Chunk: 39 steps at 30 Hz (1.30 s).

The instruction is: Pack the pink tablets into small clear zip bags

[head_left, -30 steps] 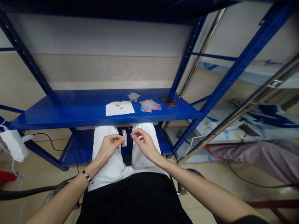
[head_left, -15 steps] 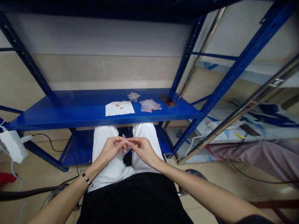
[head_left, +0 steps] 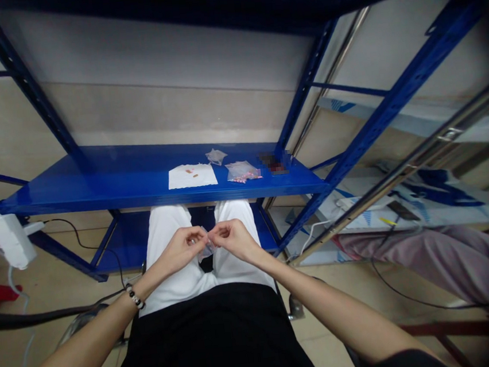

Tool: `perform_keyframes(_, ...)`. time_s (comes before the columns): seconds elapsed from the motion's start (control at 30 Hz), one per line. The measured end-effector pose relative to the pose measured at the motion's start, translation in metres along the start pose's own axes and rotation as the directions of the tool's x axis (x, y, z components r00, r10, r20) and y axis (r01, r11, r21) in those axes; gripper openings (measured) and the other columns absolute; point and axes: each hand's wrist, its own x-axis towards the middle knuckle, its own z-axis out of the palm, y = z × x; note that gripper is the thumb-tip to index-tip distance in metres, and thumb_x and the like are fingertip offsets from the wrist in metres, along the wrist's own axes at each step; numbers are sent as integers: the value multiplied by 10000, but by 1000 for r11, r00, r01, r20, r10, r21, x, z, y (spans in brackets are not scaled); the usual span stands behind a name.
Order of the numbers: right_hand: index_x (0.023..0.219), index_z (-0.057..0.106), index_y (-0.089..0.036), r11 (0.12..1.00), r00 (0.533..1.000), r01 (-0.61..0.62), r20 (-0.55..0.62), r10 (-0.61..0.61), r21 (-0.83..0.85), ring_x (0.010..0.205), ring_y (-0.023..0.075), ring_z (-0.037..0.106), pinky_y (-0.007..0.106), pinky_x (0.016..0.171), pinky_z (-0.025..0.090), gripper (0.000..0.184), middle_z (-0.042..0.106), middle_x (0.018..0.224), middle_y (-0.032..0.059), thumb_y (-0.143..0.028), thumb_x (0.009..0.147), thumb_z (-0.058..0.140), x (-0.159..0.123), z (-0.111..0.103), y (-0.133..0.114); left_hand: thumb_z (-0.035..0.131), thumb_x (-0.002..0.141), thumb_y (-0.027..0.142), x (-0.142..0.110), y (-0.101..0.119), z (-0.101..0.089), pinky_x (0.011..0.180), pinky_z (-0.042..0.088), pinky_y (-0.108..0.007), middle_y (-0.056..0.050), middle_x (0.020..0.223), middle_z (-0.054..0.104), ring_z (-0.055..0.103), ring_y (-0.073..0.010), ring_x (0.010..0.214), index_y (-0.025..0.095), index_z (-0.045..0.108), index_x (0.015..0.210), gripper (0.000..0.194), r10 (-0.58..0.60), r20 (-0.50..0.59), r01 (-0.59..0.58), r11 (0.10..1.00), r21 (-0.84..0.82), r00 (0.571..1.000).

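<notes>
Above my lap, my left hand (head_left: 187,246) and my right hand (head_left: 232,239) meet with fingertips pinched on a small clear plastic bag (head_left: 206,249). Most of the bag hangs below the fingers, partly hidden by them; its contents are too small to tell. Beyond my knees, on the blue shelf (head_left: 98,189), lies a white sheet of paper (head_left: 181,178) with a few small brownish pieces (head_left: 195,175) on it. Right of the paper sits a clear bag of small pink and white pieces (head_left: 243,173). A crumpled clear bag (head_left: 216,156) rests behind them.
A dark, blurred-out item (head_left: 274,163) is at the shelf's right end. A white power strip (head_left: 11,240) hangs by the left post. Blue uprights (head_left: 372,116) frame the shelf. At right, another person's leg (head_left: 411,259) shows beside a lower surface with a dark phone-like object (head_left: 403,211).
My fingers have shifted on the small bag: the right hand now pinches with curled fingers, and the left fingers are more bent. The view has moved slightly; the shelf items stay put.
</notes>
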Motion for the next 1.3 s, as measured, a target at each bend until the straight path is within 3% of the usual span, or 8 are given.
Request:
perform_keyframes(0.1,745,693,-155,997,1000,-5,-3,4,-79,602,148,626,229,580,449,132,684,651,19,-122,700,574,1,2,-1,581,807,220,0,-3,4,607,445,-242,-46,709,671,594,-151,634,145,670,739,135,6,-48,-4,999,49,999)
perform_keyframes(0.3,684,609,-187,877,965,-3,-233,-124,-480,570,139,565,233,560,361,59,628,618,-6,-128,687,604,2,-3,-4,579,726,164,0,-10,4,612,406,-244,-7,621,622,552,-147,612,153,644,662,93,29,-220,21,976,218,975)
perform_keyframes(0.5,956,603,-225,892,979,41,-161,-127,-451,593,148,585,234,573,383,206,650,696,-23,-189,754,608,0,-1,-5,578,735,167,-3,-5,3,613,375,-249,5,616,607,535,-144,602,176,623,657,91,128,-214,-42,929,368,968)
perform_keyframes(0.67,836,606,-207,935,980,27,-175,-94,-354,580,125,597,223,557,420,181,651,748,-9,-101,712,529,8,0,3,579,707,121,-5,-1,7,607,369,-251,9,617,613,536,-142,593,180,628,663,89,145,-242,-47,928,369,959)
perform_keyframes(0.83,873,574,-191,999,985,-12,-171,21,52,519,121,620,226,489,490,132,625,739,-13,-184,748,531,14,-6,3,599,819,244,0,2,-3,676,420,-254,-38,831,682,603,-172,776,188,673,836,94,170,-387,-80,968,238,906)
perform_keyframes(0.93,911,553,-188,966,990,-22,-130,58,259,530,136,642,248,483,525,158,632,751,-4,-275,781,575,15,-14,-1,646,828,352,5,-3,-13,724,461,-261,-83,1064,665,618,-192,930,193,642,1068,288,60,-491,-50,998,35,869)
perform_keyframes(1.1,939,552,-186,927,995,-45,-68,76,372,561,137,650,226,480,508,229,647,764,10,-344,795,637,16,-21,-2,668,838,424,5,-13,-16,669,507,-276,-136,1064,689,675,-212,892,157,595,1186,444,-293,-187,179,869,-460,938)
perform_keyframes(1.3,941,550,-185,926,986,-63,-119,115,372,528,135,640,205,434,453,272,661,752,12,-345,756,667,17,-18,-1,772,762,363,7,-21,-12,647,526,-244,-153,987,731,705,-194,828,120,675,1003,356,-301,-137,192,836,-514,944)
